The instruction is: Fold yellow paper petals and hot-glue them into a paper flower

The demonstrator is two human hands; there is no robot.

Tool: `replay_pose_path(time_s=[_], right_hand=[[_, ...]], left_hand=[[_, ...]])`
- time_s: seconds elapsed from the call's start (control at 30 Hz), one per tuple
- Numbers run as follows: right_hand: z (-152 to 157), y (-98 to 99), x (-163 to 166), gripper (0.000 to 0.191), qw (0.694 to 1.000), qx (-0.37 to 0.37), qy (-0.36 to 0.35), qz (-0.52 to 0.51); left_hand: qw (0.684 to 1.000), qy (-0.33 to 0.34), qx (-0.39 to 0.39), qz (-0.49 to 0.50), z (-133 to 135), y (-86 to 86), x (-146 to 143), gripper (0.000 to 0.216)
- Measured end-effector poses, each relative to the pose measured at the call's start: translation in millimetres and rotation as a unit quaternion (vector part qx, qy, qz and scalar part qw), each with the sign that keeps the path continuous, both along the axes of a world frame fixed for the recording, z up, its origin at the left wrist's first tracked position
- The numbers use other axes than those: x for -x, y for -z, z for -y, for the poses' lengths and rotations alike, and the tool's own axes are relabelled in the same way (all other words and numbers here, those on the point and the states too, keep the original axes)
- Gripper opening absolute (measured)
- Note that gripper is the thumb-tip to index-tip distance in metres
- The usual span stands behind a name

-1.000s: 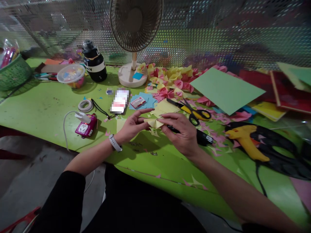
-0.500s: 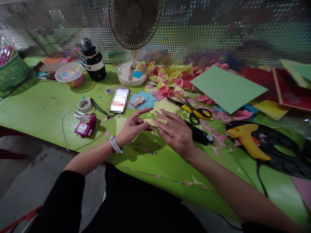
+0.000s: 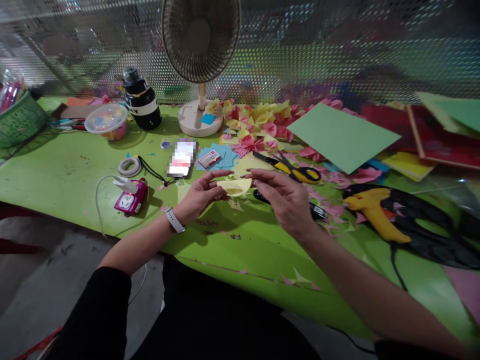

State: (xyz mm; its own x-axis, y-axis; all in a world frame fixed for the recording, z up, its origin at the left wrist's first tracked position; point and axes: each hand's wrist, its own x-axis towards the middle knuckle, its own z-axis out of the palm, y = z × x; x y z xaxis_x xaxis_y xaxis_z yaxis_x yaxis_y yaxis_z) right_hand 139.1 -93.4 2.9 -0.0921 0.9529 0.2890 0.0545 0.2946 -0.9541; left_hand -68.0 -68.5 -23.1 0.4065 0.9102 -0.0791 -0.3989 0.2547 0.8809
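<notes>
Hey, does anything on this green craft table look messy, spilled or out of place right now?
Yes. Small pink and yellow paper scraps lie scattered over the green table around the scissors and the yellow glue gun, and a few sit at the table's front edge. Both hands hold a folded yellow paper.

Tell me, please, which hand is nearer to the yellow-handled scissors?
Right. The right hand lies just in front of the scissors; the left hand sits farther off, across the yellow paper both hold.

Scissors (image 3: 290,168) left of glue gun (image 3: 375,216)
</notes>
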Motion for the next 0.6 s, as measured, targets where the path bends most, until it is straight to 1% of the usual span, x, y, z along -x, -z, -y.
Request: replay_pose_path(time_s=[0.23, 0.47, 0.6], right_hand=[[-0.7, 2.4, 0.4, 0.021, 0.999, 0.011, 0.009, 0.041], [-2.0, 1.8, -0.4, 0.022, 1.000, 0.012, -0.003, 0.026], [-2.1, -0.2, -1.0, 0.023, 0.999, 0.010, 0.003, 0.038]], left_hand=[[1.000, 0.000, -0.001, 0.006, 1.4, -2.9, -0.3, 0.034], [1.000, -0.004, 0.002, 0.005, 0.5, -2.8, 0.5, 0.034], [1.000, -0.003, 0.002, 0.009, 0.5, -3.5, 0.5, 0.033]])
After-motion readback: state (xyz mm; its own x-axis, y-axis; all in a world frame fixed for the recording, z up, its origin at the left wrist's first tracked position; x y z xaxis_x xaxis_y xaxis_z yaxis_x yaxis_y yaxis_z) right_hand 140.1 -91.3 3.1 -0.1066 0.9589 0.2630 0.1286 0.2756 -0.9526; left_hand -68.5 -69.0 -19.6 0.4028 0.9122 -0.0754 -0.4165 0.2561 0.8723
